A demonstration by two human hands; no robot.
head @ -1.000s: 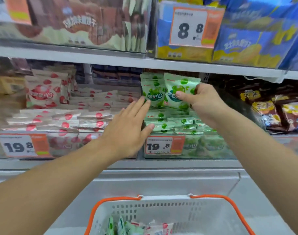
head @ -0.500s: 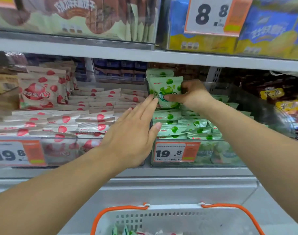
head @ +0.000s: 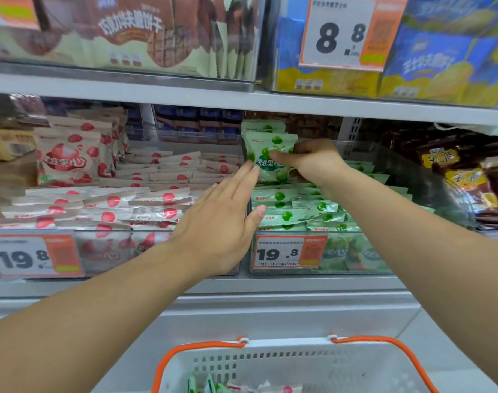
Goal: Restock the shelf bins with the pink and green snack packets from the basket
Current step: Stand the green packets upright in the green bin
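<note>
Green packet held upright at the back of its bin

Your right hand (head: 313, 161) pinches the green packet (head: 267, 157), standing it over the flat green stack below. Your left hand (head: 222, 219), fingers spread and straight, touches its lower left edge. Pink packets (head: 146, 194) fill the bin left of that hand; the basket (head: 296, 367) sits beneath both hands.

Pink packet bin (head: 111, 251) left of green packet bin (head: 355, 256); basket (head: 299, 364) below, before shelf (head: 270, 282).

place: shop | evidence: price tags (head: 338, 32) on stocked snack shelves (head: 242, 102) | orange-handled shopping basket (head: 299, 367)
</note>
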